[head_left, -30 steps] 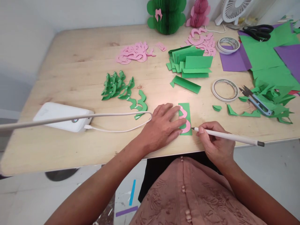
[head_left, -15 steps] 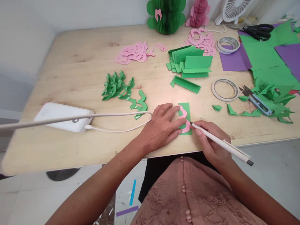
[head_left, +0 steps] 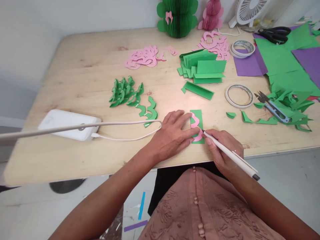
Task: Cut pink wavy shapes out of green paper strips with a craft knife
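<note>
My left hand (head_left: 173,131) lies flat with its fingers stretched out, pressing a pink wavy paper cutout (head_left: 195,120) onto a small green paper rectangle (head_left: 198,114). The cutout's left part is hidden under my fingers. In my right hand (head_left: 226,146) is a white pen (head_left: 231,155), gripped near its tip. The pen's point touches down at the right edge of the pink cutout's lower curve. Left of my left hand lie cut wavy green paper pieces (head_left: 150,111).
A white power bank (head_left: 71,125) with a cable lies at left. Folded green papers (head_left: 210,66), pink cutouts (head_left: 143,57) and tape rolls (head_left: 240,96) lie beyond my hands. Small snips (head_left: 273,108), green scraps (head_left: 297,100) and black scissors (head_left: 275,34) are at right.
My right hand and the pen have shifted slightly; the pen's rear end has swung left. My left hand, the cutout and the green paper stay in place.
</note>
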A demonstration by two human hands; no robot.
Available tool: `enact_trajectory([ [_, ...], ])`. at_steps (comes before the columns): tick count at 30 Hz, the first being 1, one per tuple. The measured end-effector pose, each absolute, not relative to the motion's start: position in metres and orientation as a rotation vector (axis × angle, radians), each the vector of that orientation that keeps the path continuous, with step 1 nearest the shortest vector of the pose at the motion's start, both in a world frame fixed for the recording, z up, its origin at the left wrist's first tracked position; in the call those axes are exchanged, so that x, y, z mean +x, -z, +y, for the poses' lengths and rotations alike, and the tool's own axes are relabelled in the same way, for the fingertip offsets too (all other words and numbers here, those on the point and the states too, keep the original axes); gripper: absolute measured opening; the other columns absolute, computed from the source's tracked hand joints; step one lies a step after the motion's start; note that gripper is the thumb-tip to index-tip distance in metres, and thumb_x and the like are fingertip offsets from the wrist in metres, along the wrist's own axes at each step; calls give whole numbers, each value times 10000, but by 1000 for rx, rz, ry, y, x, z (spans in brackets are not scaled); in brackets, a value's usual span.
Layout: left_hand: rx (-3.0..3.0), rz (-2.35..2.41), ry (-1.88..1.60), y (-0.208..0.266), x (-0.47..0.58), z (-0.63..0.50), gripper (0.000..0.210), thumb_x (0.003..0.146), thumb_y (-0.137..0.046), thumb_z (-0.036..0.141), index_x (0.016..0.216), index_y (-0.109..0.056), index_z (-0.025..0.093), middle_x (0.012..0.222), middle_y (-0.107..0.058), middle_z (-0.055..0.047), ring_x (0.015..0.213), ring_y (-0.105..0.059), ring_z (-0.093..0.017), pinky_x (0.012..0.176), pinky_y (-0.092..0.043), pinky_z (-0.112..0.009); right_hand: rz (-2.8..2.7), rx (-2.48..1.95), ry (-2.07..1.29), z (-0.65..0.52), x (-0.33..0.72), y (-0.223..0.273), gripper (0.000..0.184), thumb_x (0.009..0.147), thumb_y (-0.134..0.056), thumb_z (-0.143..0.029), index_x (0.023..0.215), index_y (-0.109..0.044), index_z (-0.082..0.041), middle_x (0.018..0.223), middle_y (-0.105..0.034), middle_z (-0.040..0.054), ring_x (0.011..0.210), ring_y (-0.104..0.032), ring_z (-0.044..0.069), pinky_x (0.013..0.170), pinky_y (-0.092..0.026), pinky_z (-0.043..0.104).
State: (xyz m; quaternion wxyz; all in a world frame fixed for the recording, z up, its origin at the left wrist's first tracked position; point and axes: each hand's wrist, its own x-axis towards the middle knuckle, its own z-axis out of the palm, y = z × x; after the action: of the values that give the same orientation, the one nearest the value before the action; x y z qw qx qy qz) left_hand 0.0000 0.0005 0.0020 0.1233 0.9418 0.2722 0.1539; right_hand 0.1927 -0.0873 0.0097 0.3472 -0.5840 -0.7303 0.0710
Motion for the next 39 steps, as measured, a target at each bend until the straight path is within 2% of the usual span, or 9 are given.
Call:
enact_trajectory([
  [9,2747,798,-434,-3,0,0,254,952,-526,263,1176,-640,301,1401,-467,-95,1317,-375,-324,1102,-334,-541,-1792,-1577,-320,-89,195,-9,147,955,-522,-261,1029,-648,-237,979,-730,45,886,-677,191,764,-525,318],
  [15,2757,804,-437,-2,0,0,263,955,-515,261,1180,-644,304,1400,-469,-94,1314,-376,-326,1101,-336,-539,-1640,-1622,-350,-89,197,-9,93,921,-564,-262,901,-652,-240,800,-715,-4,730,-670,161,684,-516,292],
  [22,2738,803,-433,-3,0,0,256,957,-512,266,1168,-654,292,1402,-466,-101,1315,-378,-334,1105,-332,-540,-1554,-1715,-342,-89,195,-6,86,881,-591,-273,821,-619,-219,692,-684,-16,562,-611,131,524,-459,255],
  [39,2727,793,-443,-2,0,0,253,950,-522,262,1167,-650,287,1403,-465,-106,1314,-371,-338,1099,-332,-549,-1586,-1754,-325,-89,194,-8,122,895,-581,-273,786,-598,-219,670,-678,-27,547,-595,117,529,-434,248],
])
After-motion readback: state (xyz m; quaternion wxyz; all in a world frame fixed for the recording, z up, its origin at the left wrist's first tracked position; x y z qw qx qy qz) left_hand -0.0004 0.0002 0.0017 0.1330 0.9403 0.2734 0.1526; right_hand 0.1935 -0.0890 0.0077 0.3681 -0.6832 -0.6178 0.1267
